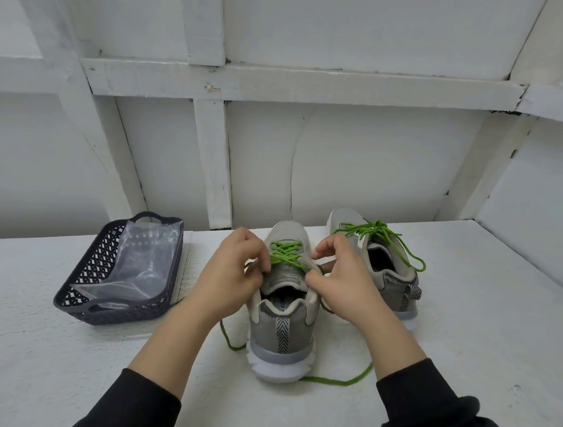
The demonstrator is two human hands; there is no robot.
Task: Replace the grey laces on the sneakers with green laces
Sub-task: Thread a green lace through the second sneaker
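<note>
**A:** status on the lacing?

**B:** I've got one sneaker [281,336] mid-bench, heel to the near edge, toe to the far edge. green lace [286,255] is crossed over the tongue.

**A:** hands?

**B:** left hand [235,269]: fingers [260,270] curled in, pinching the green lace on the left side of the tongue. right hand [338,280]: thumb and fingers closed on it on the right side. loose ends trail on the bench [73,381] around the heel, toward the near edge.

**A:** other shoe?

**B:** second sneaker [396,283] is just beside the first, on its right, nearer the far edge. second lace [379,232] is green too, knotted on top, one loop hanging over the side.

**A:** rest of the bench?

**B:** dark basket [87,269] toward the left edge, clear plastic bag [142,262] lying in it.
</note>
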